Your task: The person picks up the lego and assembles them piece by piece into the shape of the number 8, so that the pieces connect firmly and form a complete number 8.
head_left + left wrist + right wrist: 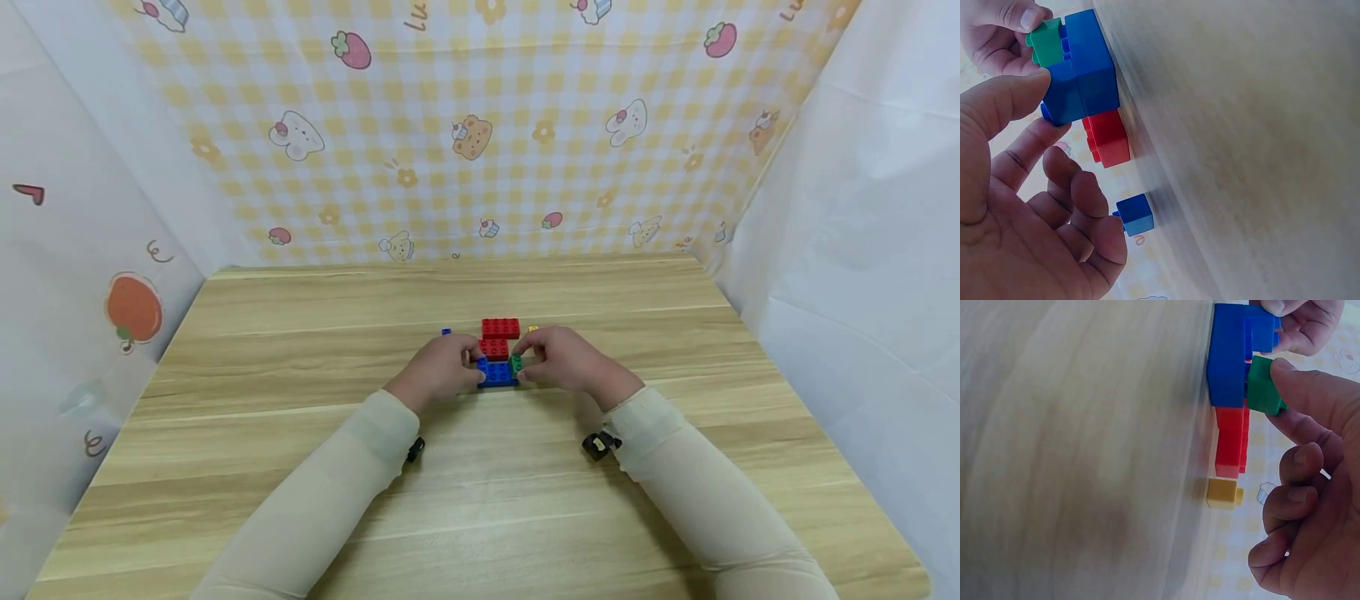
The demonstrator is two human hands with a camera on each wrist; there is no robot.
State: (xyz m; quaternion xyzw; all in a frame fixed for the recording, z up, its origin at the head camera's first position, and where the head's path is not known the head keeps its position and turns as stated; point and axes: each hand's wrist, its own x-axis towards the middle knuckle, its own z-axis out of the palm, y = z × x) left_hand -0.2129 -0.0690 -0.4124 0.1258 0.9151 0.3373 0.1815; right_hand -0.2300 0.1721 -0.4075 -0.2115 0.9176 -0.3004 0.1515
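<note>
A large blue building block (498,384) lies on the table between the hands, studs up. Thumb and fingertip of the left hand (441,367) pinch a smaller blue block (1063,94), which sits flush on the large one's left end. At the opposite end, the right hand (564,360) pinches a green block (1262,386) between thumb and index finger. The green block is slightly tilted against the large block's studs, with a narrow gap showing in the right wrist view. Each hand's other fingers are curled loosely, holding nothing.
Just behind the blue block lies a red block (493,349), with a longer red block (500,328) farther back. A small blue cube (446,331) stands behind the left hand, a yellow one (533,328) behind the right. A checked curtain (480,192) hangs beyond the wooden table (495,517).
</note>
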